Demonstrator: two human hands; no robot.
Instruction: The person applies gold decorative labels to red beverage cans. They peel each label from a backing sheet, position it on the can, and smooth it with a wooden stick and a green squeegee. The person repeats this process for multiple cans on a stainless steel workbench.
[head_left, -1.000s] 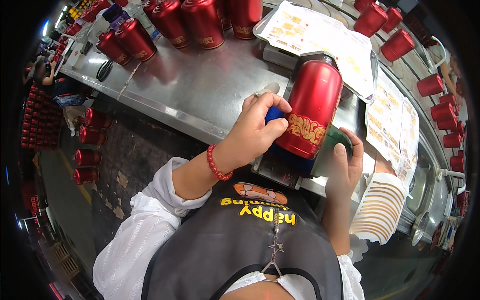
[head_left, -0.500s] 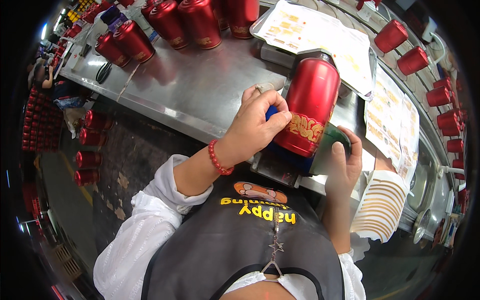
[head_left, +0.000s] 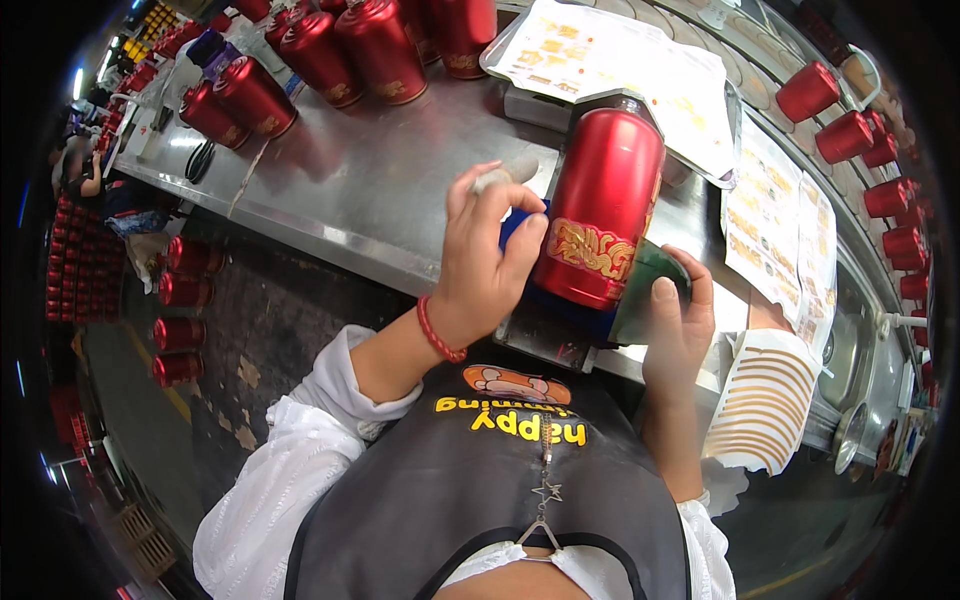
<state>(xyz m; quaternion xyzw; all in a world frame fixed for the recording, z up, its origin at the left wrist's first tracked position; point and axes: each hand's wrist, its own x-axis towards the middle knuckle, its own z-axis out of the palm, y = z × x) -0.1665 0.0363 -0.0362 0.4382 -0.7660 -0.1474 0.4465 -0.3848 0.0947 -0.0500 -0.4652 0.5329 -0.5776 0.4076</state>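
Note:
A glossy red bottle (head_left: 608,165) lies tilted in a holder with blue parts, its neck pointing away from me. A gold ornamental band (head_left: 590,248) runs round its lower end. My left hand (head_left: 490,240) is beside the band's left edge, thumb and forefinger pinched together. What lies between them, if anything, is too small to make out. A greyish covering shows on one of its fingers. On the bottle's right, my right hand (head_left: 683,325) grips a dark green, curved, sheet-like piece (head_left: 645,290) between thumb and fingers. The bottle's underside is hidden.
Several red bottles (head_left: 380,50) stand at the back left of the metal table (head_left: 330,190). A tray of gold-printed decal sheets (head_left: 610,50) is behind the bottle. More sheets (head_left: 770,210) and a gold-striped strip sheet (head_left: 762,405) hang at right, near a rack of red bottles (head_left: 845,135).
My left thumb and forefinger have drawn left, off the gold band, and closed into a pinch. The right hand keeps its grip on the green piece. The whole view has shifted slightly.

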